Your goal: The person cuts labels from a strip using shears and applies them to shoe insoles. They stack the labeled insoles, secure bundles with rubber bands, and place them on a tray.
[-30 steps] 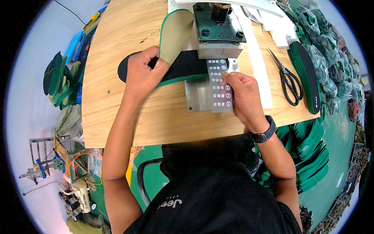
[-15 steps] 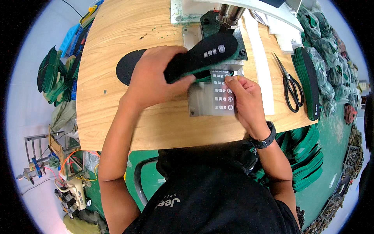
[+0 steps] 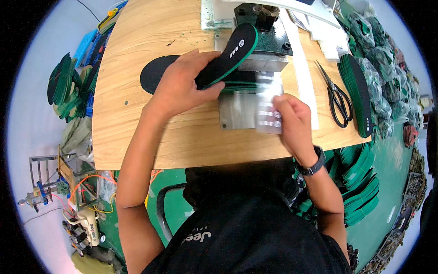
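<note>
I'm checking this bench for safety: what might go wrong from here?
The left hand holds the black insole right at the press head; fingers could get pinched. The right hand may smudge or shift the clear label sheet. The scissors lie loose near its wrist.

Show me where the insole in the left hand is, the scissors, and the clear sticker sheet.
insole (image 3: 230, 52), head view, on its black top face.
scissors (image 3: 338, 101), head view, near the pivot above the handles.
sticker sheet (image 3: 267, 116), head view, on its middle.

Bright even overhead light, fisheye-bent edges, slight motion blur mid-frame.
</note>
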### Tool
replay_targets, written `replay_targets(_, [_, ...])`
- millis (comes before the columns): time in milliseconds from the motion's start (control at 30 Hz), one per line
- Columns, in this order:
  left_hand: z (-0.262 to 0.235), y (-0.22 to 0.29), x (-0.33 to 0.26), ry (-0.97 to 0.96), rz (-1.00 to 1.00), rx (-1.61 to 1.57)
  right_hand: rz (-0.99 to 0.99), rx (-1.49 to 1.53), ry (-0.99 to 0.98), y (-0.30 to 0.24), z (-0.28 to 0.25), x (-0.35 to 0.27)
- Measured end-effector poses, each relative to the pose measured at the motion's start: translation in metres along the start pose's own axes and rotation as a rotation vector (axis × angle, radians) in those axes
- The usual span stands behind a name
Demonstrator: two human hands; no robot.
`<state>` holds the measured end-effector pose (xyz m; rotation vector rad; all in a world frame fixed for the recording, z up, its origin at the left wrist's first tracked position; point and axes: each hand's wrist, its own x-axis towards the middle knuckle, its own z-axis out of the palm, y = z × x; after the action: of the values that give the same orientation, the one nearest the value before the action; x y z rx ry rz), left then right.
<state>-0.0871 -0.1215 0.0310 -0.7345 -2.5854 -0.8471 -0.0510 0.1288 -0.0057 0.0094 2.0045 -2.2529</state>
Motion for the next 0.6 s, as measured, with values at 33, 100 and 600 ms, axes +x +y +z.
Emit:
replay_targets(33, [0.002, -0.003, -0.002, 0.020, -0.027, -0.010, 0.012, 0.089, 0.092, -0.005, -0.002, -0.009])
replay_targets(100, [0.006, -0.008, -0.001, 0.051, -0.073, -0.031, 0.015, 0.223, 0.255, -0.012, -0.010, -0.014])
replay_targets(600, [0.002, -0.012, -0.006, 0.341, -0.476, -0.438, 0.282, 0.071, -0.076, -0.020, 0.018, 0.016])
